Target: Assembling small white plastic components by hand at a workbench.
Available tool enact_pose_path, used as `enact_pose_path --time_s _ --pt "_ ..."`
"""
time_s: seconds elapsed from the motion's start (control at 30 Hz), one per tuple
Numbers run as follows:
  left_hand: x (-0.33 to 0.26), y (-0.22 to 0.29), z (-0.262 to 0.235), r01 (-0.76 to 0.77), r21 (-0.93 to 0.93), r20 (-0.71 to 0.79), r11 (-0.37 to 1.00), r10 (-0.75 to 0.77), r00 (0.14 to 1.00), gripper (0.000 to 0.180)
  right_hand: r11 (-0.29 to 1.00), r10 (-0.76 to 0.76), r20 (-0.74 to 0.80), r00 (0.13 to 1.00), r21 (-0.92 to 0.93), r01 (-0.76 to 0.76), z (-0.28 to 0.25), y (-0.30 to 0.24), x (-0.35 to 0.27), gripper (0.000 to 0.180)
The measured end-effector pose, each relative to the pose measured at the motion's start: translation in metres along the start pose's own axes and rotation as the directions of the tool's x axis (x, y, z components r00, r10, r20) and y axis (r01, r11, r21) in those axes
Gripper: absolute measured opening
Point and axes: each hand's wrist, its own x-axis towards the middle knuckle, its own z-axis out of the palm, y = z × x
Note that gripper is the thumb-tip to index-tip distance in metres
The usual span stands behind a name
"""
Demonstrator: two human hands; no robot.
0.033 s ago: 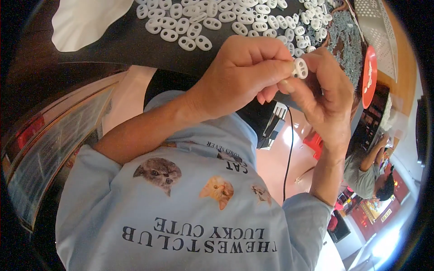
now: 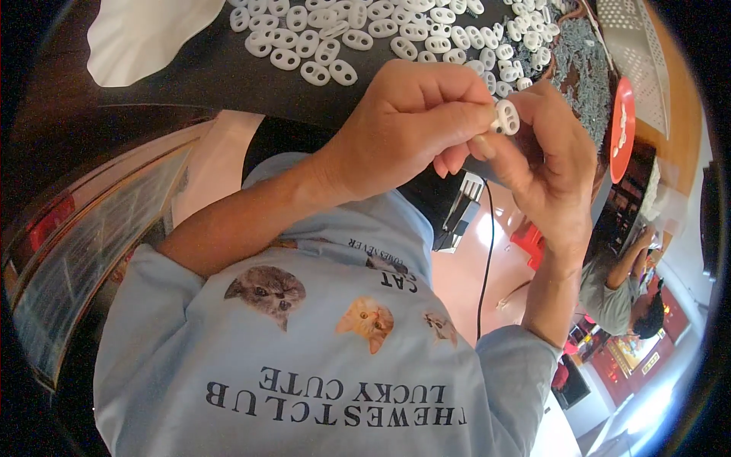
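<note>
While a white two-hole piece (image 2: 506,117) sits pinched between the left hand (image 2: 411,122) and right hand (image 2: 544,152), both grasping it above the bench's (image 2: 198,72) near edge and the piece pile (image 2: 365,34), fitting seems underway, next needing careful alignment; nothing has visibly changed since earlier.

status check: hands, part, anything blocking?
Left hand and right hand both pinching one white two-hole oval piece. Held above the black table. Nothing blocking.
</note>
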Motion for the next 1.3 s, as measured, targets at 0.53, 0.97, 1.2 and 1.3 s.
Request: enact_pose_path --time_s 0.53,0.97,1.2,1.3 --pt "0.006 0.004 0.006 0.034 0.121 -0.008 0.992 -0.034 0.999 0.021 0.991 -0.080 0.000 0.997 -0.111 0.080 -0.004 -0.004 -0.009 0.029" --pt "0.007 0.002 0.005 0.028 0.182 0.025 0.983 -0.033 0.999 0.019 0.989 -0.124 -0.055 0.991 -0.082 0.119 -0.003 -0.006 -0.008 0.022" --pt "0.007 0.002 0.004 0.040 0.171 0.035 0.984 -0.047 0.998 0.021 0.992 -0.088 -0.047 0.995 -0.095 0.083 -0.003 -0.005 -0.011 0.025" --pt "0.007 0.002 0.005 0.004 0.204 0.019 0.979 -0.008 1.000 0.021 0.991 -0.072 0.000 0.997 -0.112 0.072 -0.003 0.000 -0.015 0.033"
